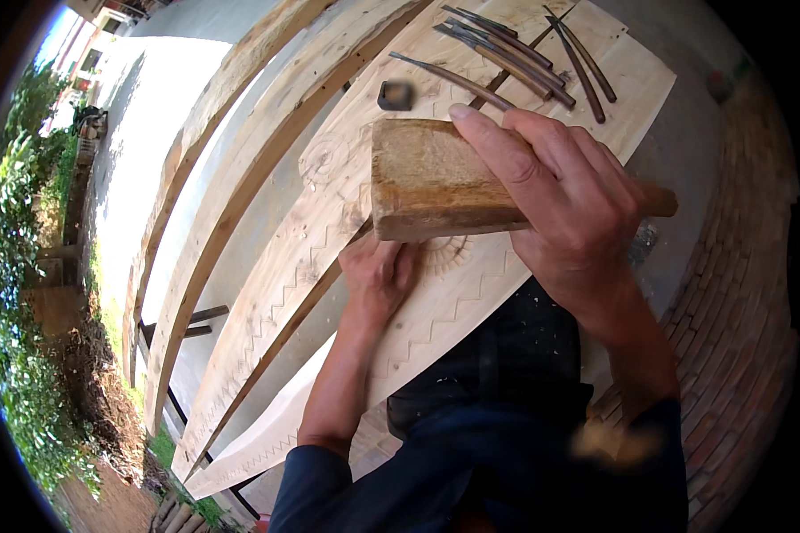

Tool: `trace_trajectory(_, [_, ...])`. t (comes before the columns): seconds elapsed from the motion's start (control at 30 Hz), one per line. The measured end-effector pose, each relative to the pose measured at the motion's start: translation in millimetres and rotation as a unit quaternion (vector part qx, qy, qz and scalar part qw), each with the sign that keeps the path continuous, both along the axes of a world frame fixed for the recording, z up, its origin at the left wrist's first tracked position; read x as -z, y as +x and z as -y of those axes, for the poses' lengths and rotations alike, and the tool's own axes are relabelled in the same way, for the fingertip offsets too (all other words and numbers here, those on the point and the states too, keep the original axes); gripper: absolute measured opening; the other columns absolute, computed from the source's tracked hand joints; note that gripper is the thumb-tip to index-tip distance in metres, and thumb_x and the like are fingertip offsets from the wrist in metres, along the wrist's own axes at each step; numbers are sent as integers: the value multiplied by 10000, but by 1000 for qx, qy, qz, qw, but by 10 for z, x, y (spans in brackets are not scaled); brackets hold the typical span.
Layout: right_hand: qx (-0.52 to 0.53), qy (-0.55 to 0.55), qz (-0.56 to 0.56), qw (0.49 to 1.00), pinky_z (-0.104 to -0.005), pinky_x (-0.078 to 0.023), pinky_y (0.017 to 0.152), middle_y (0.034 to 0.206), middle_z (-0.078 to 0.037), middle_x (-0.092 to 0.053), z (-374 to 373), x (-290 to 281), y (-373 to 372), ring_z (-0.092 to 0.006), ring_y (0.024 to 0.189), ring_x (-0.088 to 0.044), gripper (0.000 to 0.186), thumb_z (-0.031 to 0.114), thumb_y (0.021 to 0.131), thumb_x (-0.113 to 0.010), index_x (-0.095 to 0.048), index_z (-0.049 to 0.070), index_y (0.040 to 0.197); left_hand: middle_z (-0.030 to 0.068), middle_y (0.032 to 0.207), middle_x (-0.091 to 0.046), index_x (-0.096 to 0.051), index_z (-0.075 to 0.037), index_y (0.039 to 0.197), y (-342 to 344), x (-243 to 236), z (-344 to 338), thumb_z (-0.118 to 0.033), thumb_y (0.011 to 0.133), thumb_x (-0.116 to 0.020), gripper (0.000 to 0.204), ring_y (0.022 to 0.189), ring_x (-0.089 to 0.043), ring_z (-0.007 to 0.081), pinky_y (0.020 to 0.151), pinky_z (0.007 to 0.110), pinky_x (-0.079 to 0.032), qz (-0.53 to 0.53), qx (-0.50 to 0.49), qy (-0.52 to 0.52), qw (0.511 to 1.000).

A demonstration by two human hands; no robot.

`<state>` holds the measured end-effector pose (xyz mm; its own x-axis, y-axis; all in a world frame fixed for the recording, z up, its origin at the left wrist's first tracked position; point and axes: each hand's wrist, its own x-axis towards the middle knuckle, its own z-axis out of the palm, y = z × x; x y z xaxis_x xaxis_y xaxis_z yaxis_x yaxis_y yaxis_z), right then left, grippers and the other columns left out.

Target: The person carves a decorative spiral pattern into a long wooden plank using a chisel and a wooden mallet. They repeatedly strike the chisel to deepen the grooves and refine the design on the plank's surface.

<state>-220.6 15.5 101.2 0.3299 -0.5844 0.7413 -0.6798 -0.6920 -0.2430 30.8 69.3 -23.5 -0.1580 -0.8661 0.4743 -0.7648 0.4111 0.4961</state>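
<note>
My right hand (564,200) is closed around a heavy wooden mallet (431,178), whose block head hangs over a long pale plank (329,222) carved with zigzag lines and round rosettes. Under the mallet head my left hand (378,275) rests on the plank, fingers curled; what it holds is hidden by the mallet. Several slim dark carving chisels (516,53) lie in a row on the far end of the plank.
A small dark block (396,95) sits on the plank near the chisels. More long curved planks (231,178) lie to the left on a metal stand. Brick paving (738,302) is on the right, green plants (27,266) at the far left.
</note>
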Motion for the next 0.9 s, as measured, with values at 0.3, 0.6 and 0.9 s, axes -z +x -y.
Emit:
trace_trajectory(0.3, [65,163,82,981,-440,-647,904,1220,-120,-790,-48,634,-301,-346,1093,-795,826,-102,749,-864,-687,148,1517,129,1053,-821,-724,28,1072,4,-155,-89,34,1019,-746,57,843,-786,231,752,318,-607,-1,-41,-17,999])
trace_trajectory(0.6, [96,199,-4,975,-437,-631,898,1225,-105,-761,-171,1130,-327,-334,1082,-773,846,-90,719,-870,-690,151,1510,99,856,-793,-743,-2,1107,13,51,-44,-11,1056,-734,52,703,-738,159,682,289,-574,-223,-101,75,967])
trace_trajectory(0.9, [109,161,-41,980,-402,-619,823,1156,-39,-728,-137,1165,-244,-277,990,-755,835,-54,711,-883,-714,191,1492,124,835,-790,-770,-6,1084,2,-81,-17,3,1003,-772,82,665,-745,219,648,321,-575,-157,-62,109,980])
